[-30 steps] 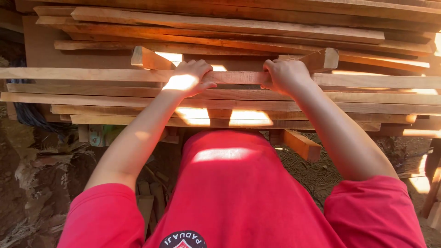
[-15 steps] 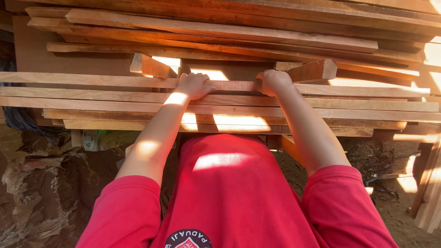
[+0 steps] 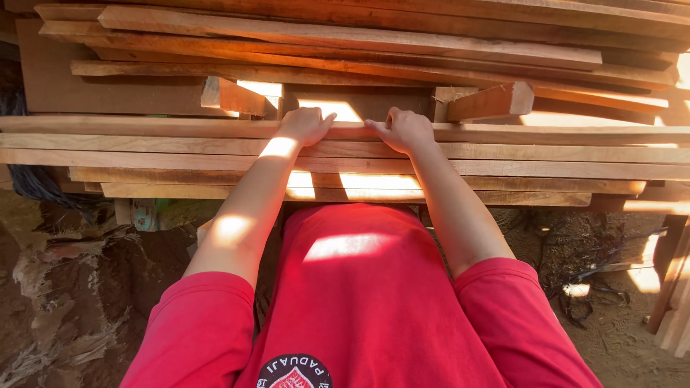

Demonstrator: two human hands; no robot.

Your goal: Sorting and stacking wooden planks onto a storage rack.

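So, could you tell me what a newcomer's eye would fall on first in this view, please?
First, the tall stack of rough wooden planks filling the upper half, streaked with sunlight. Next, the left hand and right hand resting side by side on one long plank at the stack's middle. Below, a bright red shirt fills the foreground above the dirt ground.

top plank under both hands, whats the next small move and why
Probably curl the fingers over the far edge of the top plank and draw it toward the body. Both the left hand and right hand lie flat on it, side by side near its middle, fingers open, so neither has a real grip yet.
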